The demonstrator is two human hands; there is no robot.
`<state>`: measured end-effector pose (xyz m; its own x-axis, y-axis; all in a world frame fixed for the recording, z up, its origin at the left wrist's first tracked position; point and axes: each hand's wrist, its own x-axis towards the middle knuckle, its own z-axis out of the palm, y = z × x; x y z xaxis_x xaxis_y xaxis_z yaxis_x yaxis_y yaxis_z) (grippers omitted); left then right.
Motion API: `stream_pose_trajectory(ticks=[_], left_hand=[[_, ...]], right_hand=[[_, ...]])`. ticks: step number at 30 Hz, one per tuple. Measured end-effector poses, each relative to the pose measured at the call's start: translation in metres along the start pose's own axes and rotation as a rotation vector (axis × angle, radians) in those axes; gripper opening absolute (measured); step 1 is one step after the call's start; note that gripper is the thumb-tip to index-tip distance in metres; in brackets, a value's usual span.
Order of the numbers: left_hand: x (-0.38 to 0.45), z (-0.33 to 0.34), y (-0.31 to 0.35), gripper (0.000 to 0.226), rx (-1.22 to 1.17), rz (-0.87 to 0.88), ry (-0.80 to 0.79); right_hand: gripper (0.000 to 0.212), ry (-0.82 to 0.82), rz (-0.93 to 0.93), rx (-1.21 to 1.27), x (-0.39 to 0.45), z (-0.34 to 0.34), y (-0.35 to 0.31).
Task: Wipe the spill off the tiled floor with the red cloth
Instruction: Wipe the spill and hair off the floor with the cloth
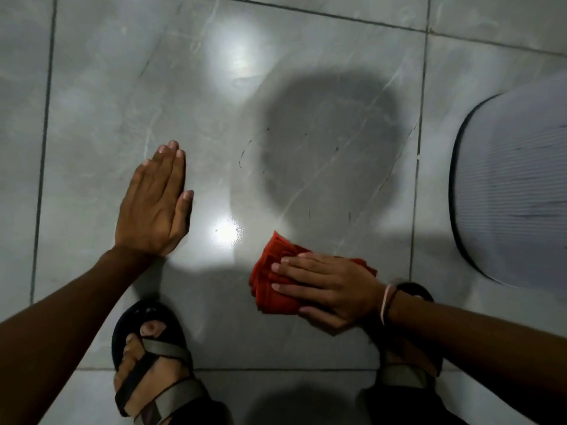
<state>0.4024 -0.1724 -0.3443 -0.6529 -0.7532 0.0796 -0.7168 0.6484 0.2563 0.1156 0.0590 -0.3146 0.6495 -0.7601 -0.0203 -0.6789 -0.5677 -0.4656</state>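
Observation:
My right hand (329,288) lies flat on a folded red cloth (270,277) and presses it against the grey tiled floor (107,96). A thin wet film with dark specks along its rim (245,154) spreads over the tile beyond the cloth, partly under a round shadow. My left hand (155,204) rests palm down on the tile to the left, fingers together, holding nothing. The cloth's right part is hidden under my hand.
My two feet in dark strapped sandals (153,360) stand at the near edge, the right one (408,357) partly under my wrist. A pale ribbed mat with a dark rim (515,185) lies at the right. Bright light glares (227,233) on the tile.

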Motion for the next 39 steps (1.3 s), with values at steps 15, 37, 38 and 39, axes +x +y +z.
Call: stream_pose_trajectory(ticks=[15,37,38,39], left_hand=[[0.001,-0.001,0.000,0.061,0.013,0.024,0.033],[0.002,0.002,-0.002,0.060,0.033,0.030,0.065],[0.001,0.002,-0.003,0.060,0.037,0.037,0.063],[0.001,0.002,-0.002,0.060,0.034,0.040,0.061]], right_hand=[[0.059,0.414,0.787,0.015,0.031,-0.044,0.060],[0.047,0.283,0.222,0.018,0.092,-0.018,0.034],[0.048,0.169,0.069,0.055,0.080,-0.005,0.008],[0.048,0.074,-0.070,0.071,0.071,0.005,-0.003]])
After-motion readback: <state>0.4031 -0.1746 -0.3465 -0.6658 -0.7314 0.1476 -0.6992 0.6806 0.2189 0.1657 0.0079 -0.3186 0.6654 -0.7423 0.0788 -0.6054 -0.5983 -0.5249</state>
